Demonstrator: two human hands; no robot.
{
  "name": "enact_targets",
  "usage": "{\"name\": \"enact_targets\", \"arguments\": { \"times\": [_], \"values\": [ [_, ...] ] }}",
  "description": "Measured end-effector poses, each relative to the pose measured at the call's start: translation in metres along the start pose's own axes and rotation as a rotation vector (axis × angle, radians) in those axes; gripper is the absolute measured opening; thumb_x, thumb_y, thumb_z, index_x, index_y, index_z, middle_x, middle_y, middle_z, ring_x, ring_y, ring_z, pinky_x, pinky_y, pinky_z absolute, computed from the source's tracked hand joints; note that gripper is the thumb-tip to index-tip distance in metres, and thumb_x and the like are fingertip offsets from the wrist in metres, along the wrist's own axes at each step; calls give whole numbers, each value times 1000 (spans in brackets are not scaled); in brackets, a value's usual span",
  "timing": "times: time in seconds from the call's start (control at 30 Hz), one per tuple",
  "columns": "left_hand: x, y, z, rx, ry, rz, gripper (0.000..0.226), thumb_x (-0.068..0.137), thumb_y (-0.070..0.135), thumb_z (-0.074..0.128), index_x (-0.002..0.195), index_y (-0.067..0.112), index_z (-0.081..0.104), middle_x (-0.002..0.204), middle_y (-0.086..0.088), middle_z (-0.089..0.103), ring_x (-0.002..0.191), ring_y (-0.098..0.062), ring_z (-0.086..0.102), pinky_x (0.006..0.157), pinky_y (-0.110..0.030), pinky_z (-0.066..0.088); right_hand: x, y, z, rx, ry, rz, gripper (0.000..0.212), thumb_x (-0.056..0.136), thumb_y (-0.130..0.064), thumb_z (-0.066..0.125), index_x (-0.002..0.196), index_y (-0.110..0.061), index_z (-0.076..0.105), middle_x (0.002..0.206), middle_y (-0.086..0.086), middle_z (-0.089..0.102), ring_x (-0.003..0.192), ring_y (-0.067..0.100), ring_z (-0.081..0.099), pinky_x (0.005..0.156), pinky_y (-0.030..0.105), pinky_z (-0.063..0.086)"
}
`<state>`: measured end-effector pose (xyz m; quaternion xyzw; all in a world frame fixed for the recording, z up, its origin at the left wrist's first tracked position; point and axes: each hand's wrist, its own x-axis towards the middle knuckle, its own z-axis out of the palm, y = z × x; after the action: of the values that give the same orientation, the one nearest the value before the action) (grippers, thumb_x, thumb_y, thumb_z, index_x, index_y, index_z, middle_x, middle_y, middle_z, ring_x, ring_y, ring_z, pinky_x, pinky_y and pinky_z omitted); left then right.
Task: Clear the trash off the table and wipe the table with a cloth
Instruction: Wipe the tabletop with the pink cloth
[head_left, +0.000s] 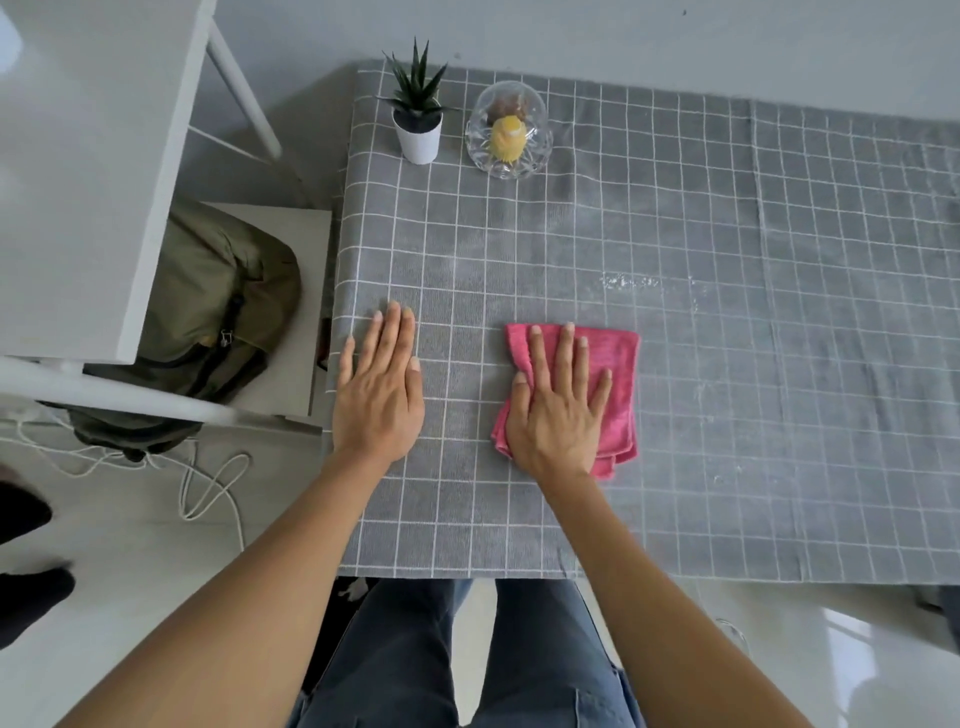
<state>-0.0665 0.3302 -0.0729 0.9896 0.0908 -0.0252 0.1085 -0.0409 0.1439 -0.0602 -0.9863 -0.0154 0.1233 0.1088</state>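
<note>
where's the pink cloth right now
In the head view the pink cloth lies folded on the grey checked tablecloth near the table's front edge, flat under the right hand, with the left hand beside it.

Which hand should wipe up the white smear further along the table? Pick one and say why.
Right. The right hand already presses flat on the pink cloth, with the white smear just beyond it. The left hand lies on bare tablecloth, farther away.
</note>
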Motion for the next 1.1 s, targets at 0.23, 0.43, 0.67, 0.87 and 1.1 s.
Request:
{"name": "enact_targets", "arguments": {
  "times": [0.23, 0.43, 0.67, 0.87, 1.1],
  "values": [
    [-1, -1, -2, -17, -8, 21, 56, 98, 33, 8, 152, 18, 5, 160, 2, 2, 147, -11, 0, 120, -39, 4, -14, -32, 12, 33, -30, -295, 54, 100, -40, 12, 152, -35, -2, 160, -6, -10, 146, 14, -14, 117, 49, -7],
    [-1, -5, -1, -19, -19, 31, 55, 100, 32, 9, 152, 18, 1, 160, 2, -1, 147, -12, -5, 120, -40, 1, 6, 49, -7, -32, -1, -1, 55, 98, -46, 0, 149, -33, -18, 157, -4, -23, 143, 17, -23, 117, 51, -9],
    [0, -4, 2, 2, 5, 2, 55, 100, 31, 11, 152, 18, 0, 160, 2, -1, 146, -11, -4, 120, -40, 6, 0, 39, -10, 43, 38, 176, 57, 97, -45, 6, 149, -34, -15, 159, -1, -18, 145, 16, -19, 115, 50, -15],
    [0, -4, 2, -17, 0, 11, 56, 98, 32, 9, 152, 18, 2, 160, 2, 0, 146, -11, -3, 120, -40, 5, -38, -33, 12, 27, -80, -124, 55, 99, -47, 5, 147, -38, -21, 154, -2, -31, 141, 16, -29, 113, 48, -21],
    [-1, -6, 0, -27, -3, 23, 55, 99, 31, 10, 152, 17, 3, 160, 1, 0, 147, -12, -3, 120, -41, 5, -26, 21, 3, -9, -32, -162, 54, 98, -46, 1, 149, -38, -12, 158, -7, -18, 144, 12, -20, 118, 46, -11]
  ]
}}
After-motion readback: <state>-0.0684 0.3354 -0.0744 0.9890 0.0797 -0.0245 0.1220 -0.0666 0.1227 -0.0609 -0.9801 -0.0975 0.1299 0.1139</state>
